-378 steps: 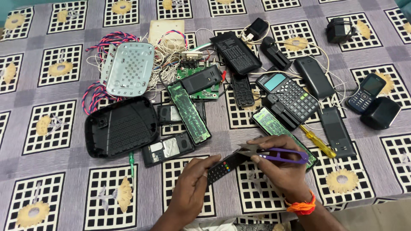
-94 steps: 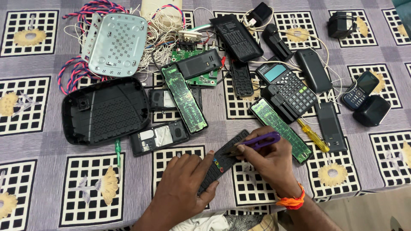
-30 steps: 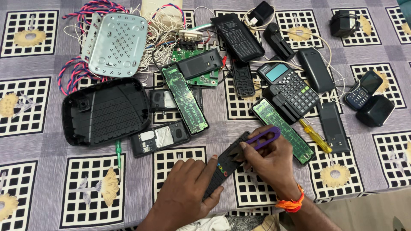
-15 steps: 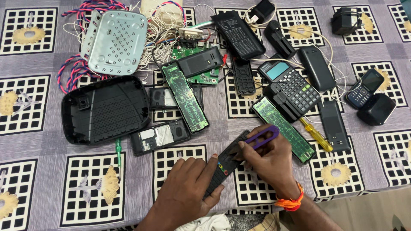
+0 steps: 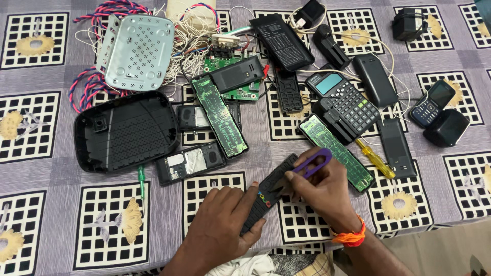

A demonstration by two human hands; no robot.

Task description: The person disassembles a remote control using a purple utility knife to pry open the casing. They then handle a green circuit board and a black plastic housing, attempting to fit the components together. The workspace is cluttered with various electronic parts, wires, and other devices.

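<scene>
Holding a black remote (image 5: 266,191) down on the worktop (image 5: 434,214) while you work at it with a purple tool (image 5: 313,163).

Your left hand (image 5: 222,225) lies flat over the remote's near end, fingers (image 5: 250,197) closed along its edge. Your right hand (image 5: 319,191) pinches the purple tool, its tip touching the remote's middle. The remote lies tilted at the near edge, just beside a green circuit board (image 5: 337,151) and a yellow screwdriver (image 5: 376,158).

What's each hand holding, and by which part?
Left hand pins the black remote at its near end. Right hand grips purple-handled scissors by the handle loop.
</scene>
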